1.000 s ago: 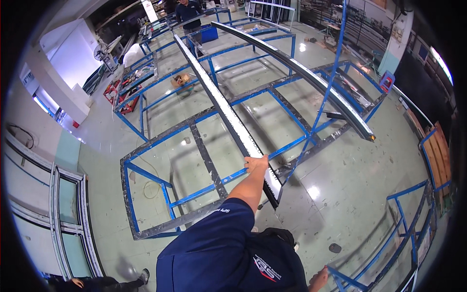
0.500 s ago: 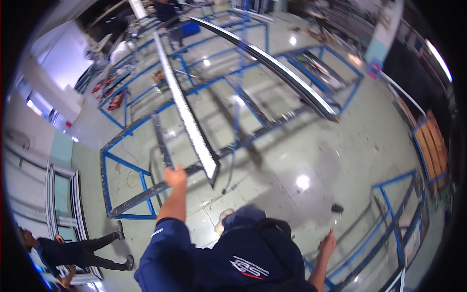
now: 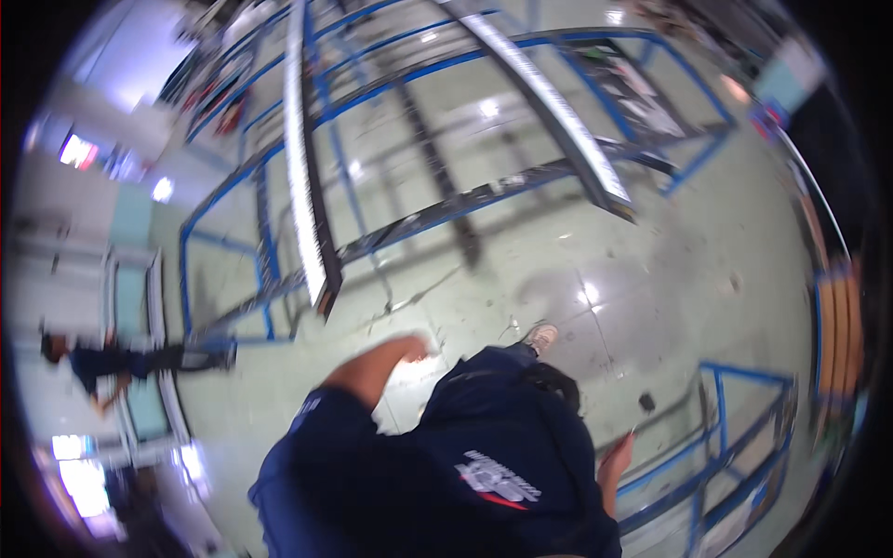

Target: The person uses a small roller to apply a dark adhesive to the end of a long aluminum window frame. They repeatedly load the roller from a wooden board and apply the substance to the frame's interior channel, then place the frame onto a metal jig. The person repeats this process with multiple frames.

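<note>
My left hand (image 3: 406,350) is held out in front of my body, smeared by motion, and its fingers cannot be made out. Nothing shows in it. Low at my right side, my right hand (image 3: 617,458) is closed on a tool with a small dark head (image 3: 646,402); its thin handle is barely visible. Ahead of me, two long metal profiles with bright white faces lie across a blue frame stand (image 3: 428,219). The left profile (image 3: 299,177) ends nearest to my left hand, apart from it. Further right lies the other profile (image 3: 549,102).
A lower blue frame (image 3: 712,484) stands close by my right hand. Wooden slats (image 3: 837,330) lean at the far right. To the left another person (image 3: 130,361) stands beside pale framed panels (image 3: 139,298). A cord (image 3: 423,296) lies on the floor ahead.
My left hand has come off the stand's near rail and drawn back toward my body. The view has shifted, and the right profile now shows its white face. My right hand keeps the dark-headed tool.
</note>
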### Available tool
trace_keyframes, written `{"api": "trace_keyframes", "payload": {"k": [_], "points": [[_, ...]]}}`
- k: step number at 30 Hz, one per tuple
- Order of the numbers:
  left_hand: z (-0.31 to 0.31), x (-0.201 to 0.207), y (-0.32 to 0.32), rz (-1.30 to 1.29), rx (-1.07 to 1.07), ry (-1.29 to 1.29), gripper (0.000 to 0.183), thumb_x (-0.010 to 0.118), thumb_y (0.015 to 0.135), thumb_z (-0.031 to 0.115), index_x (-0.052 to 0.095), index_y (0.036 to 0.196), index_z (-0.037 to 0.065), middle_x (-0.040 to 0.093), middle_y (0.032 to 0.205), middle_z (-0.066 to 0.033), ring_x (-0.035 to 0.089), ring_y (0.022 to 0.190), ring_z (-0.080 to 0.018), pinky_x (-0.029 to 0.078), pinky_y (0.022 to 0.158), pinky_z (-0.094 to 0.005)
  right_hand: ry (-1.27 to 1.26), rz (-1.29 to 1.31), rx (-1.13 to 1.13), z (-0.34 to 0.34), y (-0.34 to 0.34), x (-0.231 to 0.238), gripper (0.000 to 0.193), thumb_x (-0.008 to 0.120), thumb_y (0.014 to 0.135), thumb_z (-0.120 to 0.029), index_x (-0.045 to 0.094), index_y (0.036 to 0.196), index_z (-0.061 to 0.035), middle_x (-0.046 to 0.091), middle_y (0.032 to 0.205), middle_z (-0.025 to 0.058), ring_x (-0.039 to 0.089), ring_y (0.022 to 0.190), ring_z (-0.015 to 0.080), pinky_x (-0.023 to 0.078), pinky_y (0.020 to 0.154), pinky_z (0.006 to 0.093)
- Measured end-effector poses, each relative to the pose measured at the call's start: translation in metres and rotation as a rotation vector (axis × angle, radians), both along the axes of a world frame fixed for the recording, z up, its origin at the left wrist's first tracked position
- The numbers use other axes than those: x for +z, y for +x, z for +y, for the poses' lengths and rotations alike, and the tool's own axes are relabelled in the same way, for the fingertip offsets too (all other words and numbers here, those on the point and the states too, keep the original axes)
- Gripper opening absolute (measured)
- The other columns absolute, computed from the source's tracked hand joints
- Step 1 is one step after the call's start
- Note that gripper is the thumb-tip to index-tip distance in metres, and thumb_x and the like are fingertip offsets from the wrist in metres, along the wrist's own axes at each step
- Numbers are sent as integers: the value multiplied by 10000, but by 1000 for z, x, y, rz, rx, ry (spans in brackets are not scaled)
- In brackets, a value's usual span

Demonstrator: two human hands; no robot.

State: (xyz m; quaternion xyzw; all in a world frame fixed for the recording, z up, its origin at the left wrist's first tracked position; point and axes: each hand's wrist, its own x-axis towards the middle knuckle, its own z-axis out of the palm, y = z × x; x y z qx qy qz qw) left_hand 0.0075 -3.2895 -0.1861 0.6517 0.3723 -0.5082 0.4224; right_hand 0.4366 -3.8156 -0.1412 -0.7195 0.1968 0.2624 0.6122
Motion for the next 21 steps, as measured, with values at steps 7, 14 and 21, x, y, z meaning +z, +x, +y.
{"api": "trace_keyframes", "payload": {"k": [7, 14, 21], "points": [[58, 238, 473, -754, -418, 155, 661, 499, 997, 550, 680, 562, 86, 667, 609, -85, 655, 638, -267, 523, 713, -458, -392, 183, -84, -15, 105, 59, 409, 585, 990, -557, 545, 832, -182, 387, 650, -81, 381, 488, 78, 275, 416, 268], [-2, 322, 718, -1565, -66, 33, 467, 717, 902, 433, 624, 1203, 88, 718, 927, -145, 700, 908, -352, 539, 784, -463, -329, 151, -166, 0, 286, 44, 443, 588, 979, -582, 523, 839, -167, 388, 650, -69, 376, 479, 91, 276, 410, 272], [32, 217, 820, -1161, 122, 295, 377, 718, 924, 343, 646, 1189, 83, 717, 1080, -133, 694, 984, -322, 541, 855, -421, -250, 55, -173, 46, 529, 48, 507, 563, 952, -663, 481, 835, -176, 364, 549, -39, 350, 419, 118, 244, 403, 263]]}}
